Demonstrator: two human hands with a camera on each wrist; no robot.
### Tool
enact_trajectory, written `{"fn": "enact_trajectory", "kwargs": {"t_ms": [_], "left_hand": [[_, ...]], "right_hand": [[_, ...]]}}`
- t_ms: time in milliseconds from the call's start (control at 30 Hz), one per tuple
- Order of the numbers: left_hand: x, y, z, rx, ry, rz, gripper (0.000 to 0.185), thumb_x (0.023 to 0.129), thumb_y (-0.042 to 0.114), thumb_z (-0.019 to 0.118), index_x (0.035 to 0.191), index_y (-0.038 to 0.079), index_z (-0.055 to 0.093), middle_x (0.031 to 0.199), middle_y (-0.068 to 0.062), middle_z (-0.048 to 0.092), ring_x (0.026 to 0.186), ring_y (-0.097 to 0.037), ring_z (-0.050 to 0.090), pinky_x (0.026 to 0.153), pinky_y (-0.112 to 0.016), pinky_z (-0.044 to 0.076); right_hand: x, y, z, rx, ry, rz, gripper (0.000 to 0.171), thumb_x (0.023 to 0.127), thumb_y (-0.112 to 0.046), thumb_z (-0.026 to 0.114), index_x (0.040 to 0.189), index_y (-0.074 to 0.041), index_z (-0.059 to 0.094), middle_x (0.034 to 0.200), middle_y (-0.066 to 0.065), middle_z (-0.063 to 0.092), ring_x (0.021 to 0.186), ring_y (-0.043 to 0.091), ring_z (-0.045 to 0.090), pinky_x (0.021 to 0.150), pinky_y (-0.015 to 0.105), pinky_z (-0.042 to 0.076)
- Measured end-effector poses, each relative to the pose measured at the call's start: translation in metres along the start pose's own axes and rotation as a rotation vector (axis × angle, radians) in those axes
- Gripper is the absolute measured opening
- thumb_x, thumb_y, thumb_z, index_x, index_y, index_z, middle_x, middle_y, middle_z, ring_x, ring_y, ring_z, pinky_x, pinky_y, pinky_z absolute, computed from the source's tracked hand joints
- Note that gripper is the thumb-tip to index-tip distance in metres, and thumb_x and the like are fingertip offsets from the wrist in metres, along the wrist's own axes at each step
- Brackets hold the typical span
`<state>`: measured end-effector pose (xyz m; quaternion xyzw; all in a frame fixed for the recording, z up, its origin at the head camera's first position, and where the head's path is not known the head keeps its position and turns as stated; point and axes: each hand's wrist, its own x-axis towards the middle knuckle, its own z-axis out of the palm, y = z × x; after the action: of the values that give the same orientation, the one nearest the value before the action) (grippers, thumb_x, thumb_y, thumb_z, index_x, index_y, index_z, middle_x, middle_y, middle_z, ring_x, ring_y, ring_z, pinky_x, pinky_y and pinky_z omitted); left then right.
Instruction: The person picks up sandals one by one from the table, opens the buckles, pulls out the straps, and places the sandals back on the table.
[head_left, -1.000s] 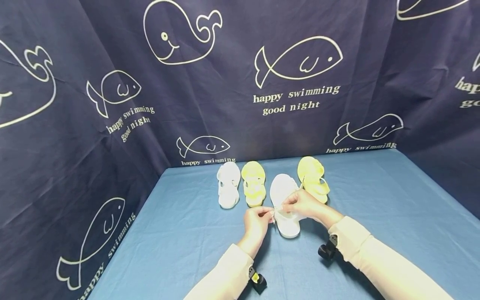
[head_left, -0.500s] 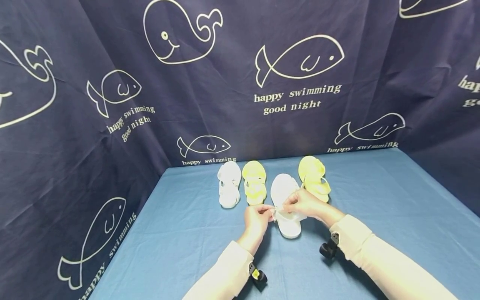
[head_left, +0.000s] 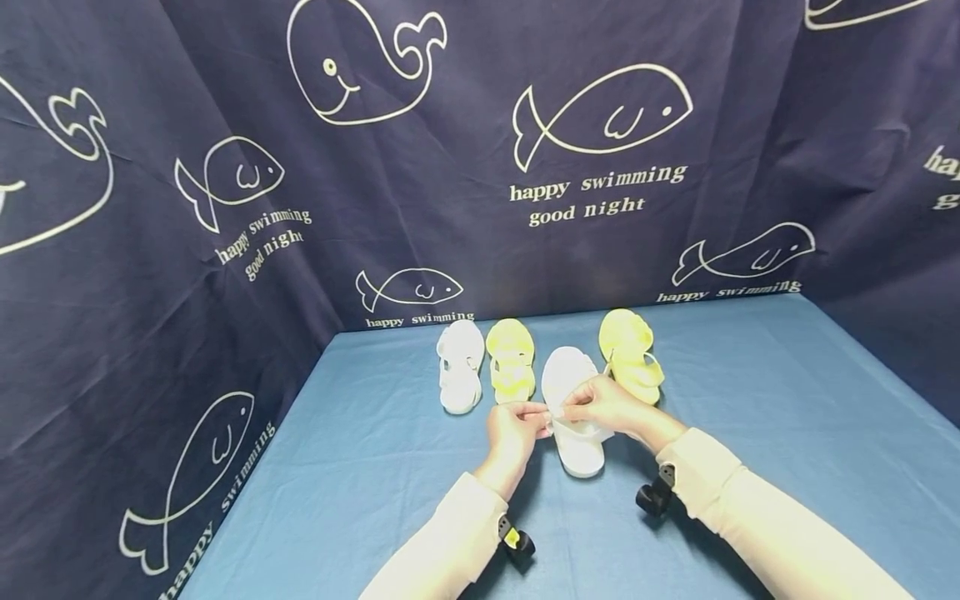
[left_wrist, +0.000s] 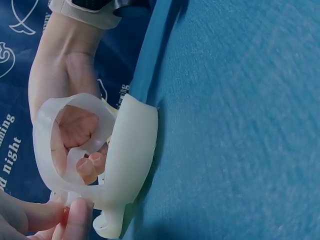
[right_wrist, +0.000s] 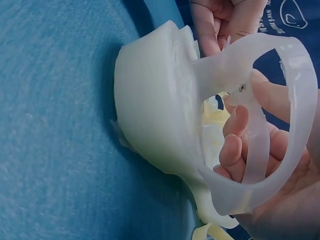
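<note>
A white sandal [head_left: 581,460] stands on the blue cloth, its toe strap arching up from the sole [right_wrist: 150,95] in the right wrist view. At its left side my left hand [head_left: 513,435] pinches a strap end between thumb and index finger, low by the sole. From the right, my right hand [head_left: 613,408] reaches over the sandal, fingers inside the straps. Its thumb and index finger grip a translucent strap [right_wrist: 257,145] beside a small metal-ringed hole. The left fingertips [left_wrist: 79,215] partly hide the strap end they hold.
Beside the hands lie a yellow sandal [head_left: 628,354] to the right, and another yellow sandal [head_left: 512,358] and a white sandal [head_left: 461,367] to the left. A dark blue printed curtain [head_left: 480,167] rises behind the cloth-covered table [head_left: 360,467].
My left fingers have shifted slightly upward along the sandal's side, closer to the right fingertips. The right hand keeps its place, and the view has tilted a little.
</note>
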<state>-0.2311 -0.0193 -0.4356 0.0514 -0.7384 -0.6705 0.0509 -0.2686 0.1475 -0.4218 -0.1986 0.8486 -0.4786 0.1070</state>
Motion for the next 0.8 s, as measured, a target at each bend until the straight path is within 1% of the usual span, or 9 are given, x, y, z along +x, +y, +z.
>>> {"fn": "enact_trajectory", "kwargs": {"t_ms": [100, 200, 267, 333, 467, 533, 633, 800], "left_hand": [[0.0, -0.001, 0.001, -0.014, -0.003, 0.004, 0.011, 0.078, -0.011, 0.069, 0.088, -0.013, 0.072, 0.071, -0.017, 0.071, 0.057, -0.009, 0.063, 0.06, -0.026, 0.059], [-0.002, -0.002, 0.0, 0.003, -0.002, 0.02, 0.01, 0.078, -0.009, 0.07, 0.087, -0.011, 0.072, 0.073, -0.018, 0.071, 0.058, -0.009, 0.064, 0.06, -0.025, 0.059], [-0.003, -0.003, -0.001, 0.018, -0.014, 0.028, 0.009, 0.079, -0.007, 0.07, 0.087, -0.011, 0.073, 0.075, -0.019, 0.072, 0.06, -0.011, 0.066, 0.062, -0.026, 0.059], [-0.006, -0.005, -0.004, 0.003, -0.044, 0.009, 0.009, 0.081, -0.007, 0.069, 0.088, -0.012, 0.071, 0.077, -0.019, 0.071, 0.064, -0.014, 0.068, 0.065, -0.029, 0.06], [-0.008, -0.009, -0.009, -0.07, -0.104, -0.075, 0.011, 0.083, -0.009, 0.067, 0.091, -0.016, 0.069, 0.078, -0.015, 0.07, 0.068, -0.017, 0.069, 0.071, -0.033, 0.061], [-0.008, -0.011, -0.01, -0.113, -0.114, -0.103, 0.012, 0.083, -0.009, 0.066, 0.093, -0.016, 0.068, 0.078, -0.013, 0.069, 0.069, -0.017, 0.069, 0.072, -0.034, 0.061], [-0.007, -0.012, -0.009, -0.14, -0.111, -0.109, 0.014, 0.083, -0.009, 0.067, 0.095, -0.017, 0.068, 0.078, -0.011, 0.069, 0.069, -0.016, 0.068, 0.073, -0.034, 0.06], [-0.01, -0.013, -0.009, -0.132, -0.099, -0.095, 0.014, 0.082, -0.01, 0.068, 0.094, -0.017, 0.068, 0.079, -0.014, 0.07, 0.069, -0.015, 0.067, 0.072, -0.034, 0.061]], "right_hand": [[-0.001, -0.001, -0.002, -0.012, 0.002, 0.004, 0.019, 0.085, -0.011, 0.07, 0.092, 0.005, 0.073, 0.081, 0.008, 0.073, 0.072, 0.008, 0.056, 0.066, 0.024, 0.047], [-0.001, 0.001, -0.003, -0.014, 0.002, 0.005, 0.017, 0.084, -0.011, 0.071, 0.09, 0.004, 0.074, 0.078, 0.006, 0.072, 0.07, 0.008, 0.055, 0.063, 0.022, 0.046], [-0.001, 0.002, -0.003, -0.02, 0.002, -0.001, 0.017, 0.083, -0.012, 0.071, 0.089, 0.004, 0.074, 0.078, 0.006, 0.072, 0.07, 0.009, 0.055, 0.063, 0.022, 0.047], [0.0, 0.003, -0.003, -0.03, 0.006, -0.003, 0.017, 0.083, -0.013, 0.072, 0.089, 0.003, 0.075, 0.078, 0.006, 0.072, 0.07, 0.009, 0.056, 0.063, 0.022, 0.047], [0.0, 0.002, -0.003, -0.054, 0.016, 0.0, 0.019, 0.083, -0.014, 0.071, 0.089, 0.003, 0.074, 0.078, 0.007, 0.072, 0.07, 0.01, 0.056, 0.063, 0.023, 0.047], [0.0, 0.001, -0.004, -0.058, 0.02, 0.009, 0.019, 0.083, -0.015, 0.071, 0.089, 0.003, 0.074, 0.079, 0.006, 0.072, 0.071, 0.01, 0.056, 0.064, 0.024, 0.047], [-0.001, -0.002, -0.004, -0.051, 0.022, 0.024, 0.019, 0.083, -0.015, 0.071, 0.089, 0.003, 0.074, 0.079, 0.006, 0.072, 0.072, 0.01, 0.055, 0.064, 0.024, 0.047], [-0.003, -0.003, -0.001, -0.024, 0.013, 0.031, 0.02, 0.084, -0.014, 0.071, 0.09, 0.004, 0.074, 0.08, 0.006, 0.072, 0.072, 0.009, 0.054, 0.063, 0.023, 0.045]]}}
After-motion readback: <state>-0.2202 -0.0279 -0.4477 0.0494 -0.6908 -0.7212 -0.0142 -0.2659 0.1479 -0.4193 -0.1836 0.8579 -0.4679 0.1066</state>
